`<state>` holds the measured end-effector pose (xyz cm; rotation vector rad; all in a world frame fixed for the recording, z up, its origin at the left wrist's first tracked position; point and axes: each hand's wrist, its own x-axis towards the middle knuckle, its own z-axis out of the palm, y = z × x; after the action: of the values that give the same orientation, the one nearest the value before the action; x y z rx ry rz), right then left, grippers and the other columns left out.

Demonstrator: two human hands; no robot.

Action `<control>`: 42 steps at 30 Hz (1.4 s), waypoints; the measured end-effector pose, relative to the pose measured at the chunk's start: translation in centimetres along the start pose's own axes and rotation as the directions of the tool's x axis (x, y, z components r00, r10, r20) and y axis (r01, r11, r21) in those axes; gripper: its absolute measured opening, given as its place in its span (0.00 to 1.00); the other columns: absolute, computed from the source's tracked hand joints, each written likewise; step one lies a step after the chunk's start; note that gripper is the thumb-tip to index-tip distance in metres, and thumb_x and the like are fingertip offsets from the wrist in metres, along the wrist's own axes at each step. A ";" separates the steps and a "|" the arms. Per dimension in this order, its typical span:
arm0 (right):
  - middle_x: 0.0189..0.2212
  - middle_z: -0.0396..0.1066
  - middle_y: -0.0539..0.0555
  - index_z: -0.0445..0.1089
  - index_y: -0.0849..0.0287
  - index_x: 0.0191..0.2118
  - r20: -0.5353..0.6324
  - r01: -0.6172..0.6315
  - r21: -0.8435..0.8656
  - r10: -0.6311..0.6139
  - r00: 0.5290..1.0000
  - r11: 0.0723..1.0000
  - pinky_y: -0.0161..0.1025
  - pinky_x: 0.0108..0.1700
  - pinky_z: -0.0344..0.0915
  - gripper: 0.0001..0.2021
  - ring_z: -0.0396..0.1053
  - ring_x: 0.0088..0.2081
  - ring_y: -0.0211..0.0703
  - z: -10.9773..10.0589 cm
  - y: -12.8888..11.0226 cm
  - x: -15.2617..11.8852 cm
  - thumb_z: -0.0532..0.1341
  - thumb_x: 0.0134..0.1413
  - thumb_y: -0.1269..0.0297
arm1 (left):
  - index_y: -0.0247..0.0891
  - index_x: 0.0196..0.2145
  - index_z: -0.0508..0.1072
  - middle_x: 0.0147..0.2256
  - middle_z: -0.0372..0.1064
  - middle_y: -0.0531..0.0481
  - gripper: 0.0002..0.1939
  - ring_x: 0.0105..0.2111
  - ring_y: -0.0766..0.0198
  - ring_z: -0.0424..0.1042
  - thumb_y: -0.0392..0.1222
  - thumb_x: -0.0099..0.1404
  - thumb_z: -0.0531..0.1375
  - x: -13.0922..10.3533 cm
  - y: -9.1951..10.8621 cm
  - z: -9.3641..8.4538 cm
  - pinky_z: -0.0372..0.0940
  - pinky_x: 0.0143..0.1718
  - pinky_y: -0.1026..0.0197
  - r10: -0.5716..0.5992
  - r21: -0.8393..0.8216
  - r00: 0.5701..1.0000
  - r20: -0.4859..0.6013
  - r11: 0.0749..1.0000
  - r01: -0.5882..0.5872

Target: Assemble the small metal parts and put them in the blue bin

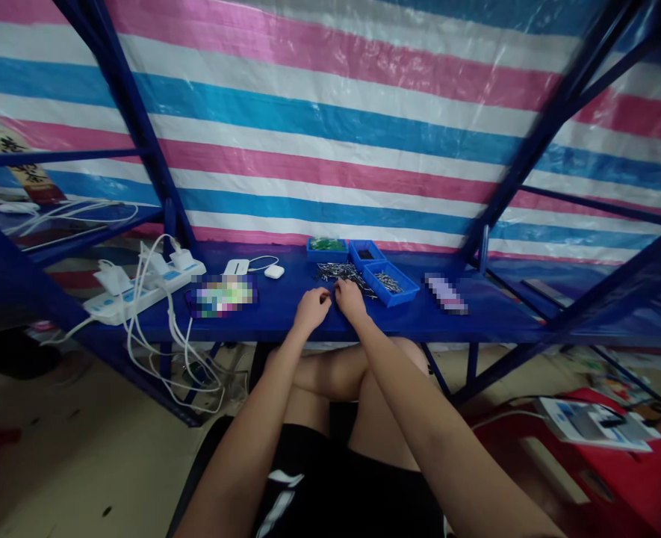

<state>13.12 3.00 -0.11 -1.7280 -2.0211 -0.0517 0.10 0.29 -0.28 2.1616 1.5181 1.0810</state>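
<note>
While left hand (313,308) and right hand (351,300) are beside dark slender pieces (334,272), I cannot tell either grip's state.

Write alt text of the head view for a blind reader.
A person's left hand and right hand nearly meet at the near edge of a pile of small dark pieces on a blue table. Three blue trays sit behind and right of it; a power strip lies at left, a striped sheet hangs behind.
</note>
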 end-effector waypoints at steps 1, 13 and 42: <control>0.39 0.67 0.60 0.68 0.63 0.41 0.001 -0.005 0.010 0.005 1.000 1.000 0.36 0.46 0.58 0.12 0.63 0.43 0.44 0.0 0.0 0.0 0.51 0.55 0.73 | 0.37 0.37 0.73 0.36 0.72 0.46 0.10 0.38 0.61 0.69 0.36 0.58 0.54 0.0 0.0 0.0 0.62 0.42 0.60 -0.004 0.001 1.000 0.001 1.000 0.004; 0.37 0.69 0.56 0.69 0.62 0.39 -0.047 0.017 0.198 -0.008 0.999 0.980 0.34 0.47 0.58 0.11 0.65 0.41 0.39 -0.3 0.9 -0.2 0.51 0.54 0.73 | 0.37 0.38 0.72 0.37 0.72 0.46 0.11 0.39 0.60 0.69 0.36 0.57 0.54 0.0 0.1 0.0 0.62 0.43 0.60 -0.028 0.002 1.000 0.010 1.000 0.028; 0.36 0.70 0.54 0.69 0.61 0.38 -0.065 0.088 0.306 -0.072 0.995 0.948 0.36 0.46 0.59 0.10 0.66 0.40 0.39 -0.6 0.6 -0.6 0.52 0.52 0.71 | 0.37 0.38 0.73 0.38 0.72 0.45 0.11 0.39 0.60 0.69 0.37 0.58 0.54 0.1 0.0 0.1 0.63 0.42 0.60 -0.033 -0.016 0.999 0.009 0.999 0.033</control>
<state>13.94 2.41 0.04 -1.4349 -1.9409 0.1821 0.18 0.38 -0.38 2.1195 1.5306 1.0685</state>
